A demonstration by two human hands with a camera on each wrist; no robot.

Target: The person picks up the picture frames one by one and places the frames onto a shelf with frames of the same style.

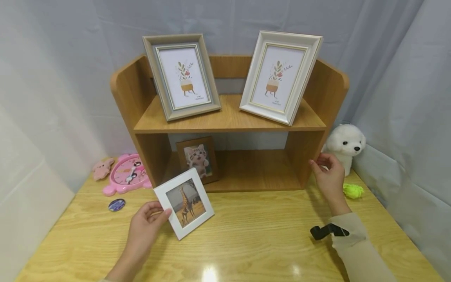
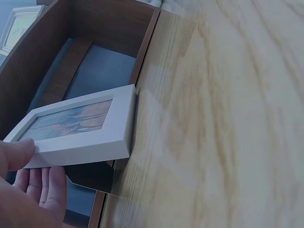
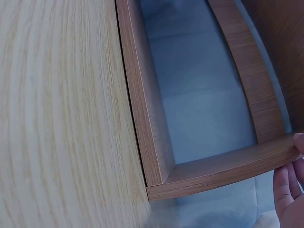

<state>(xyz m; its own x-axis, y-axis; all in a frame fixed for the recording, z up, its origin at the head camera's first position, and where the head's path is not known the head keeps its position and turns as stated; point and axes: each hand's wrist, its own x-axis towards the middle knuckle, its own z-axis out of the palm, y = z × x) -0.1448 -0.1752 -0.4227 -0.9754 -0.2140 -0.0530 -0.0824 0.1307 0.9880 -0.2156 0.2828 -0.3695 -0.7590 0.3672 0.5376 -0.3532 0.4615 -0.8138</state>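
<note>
My left hand (image 1: 146,225) grips a white picture frame (image 1: 208,209) with a giraffe photo by its left edge, thumb on the front and fingers behind. The frame is tilted, in front of the shelf's lower left part. In the left wrist view, the white frame (image 2: 80,147) shows its thick side, and a dark piece hangs beneath it. My right hand (image 1: 329,176) pinches the front edge of the right side panel of a wooden shelf (image 1: 229,124). The right wrist view has the fingers (image 3: 282,190) on that panel (image 3: 228,171). Behind the white frame, a brown frame (image 1: 213,162) with a kitten picture stands on the lower shelf, partly covered.
On the upper shelf lean a grey-beige frame (image 1: 162,90) and a white frame (image 1: 296,98). Left of the shelf are a pink clock (image 1: 121,176), a pink toy (image 1: 103,169) and a blue oval object (image 1: 116,205). At right sit a white plush dog (image 1: 347,143) and a yellow-green bundle (image 1: 353,190).
</note>
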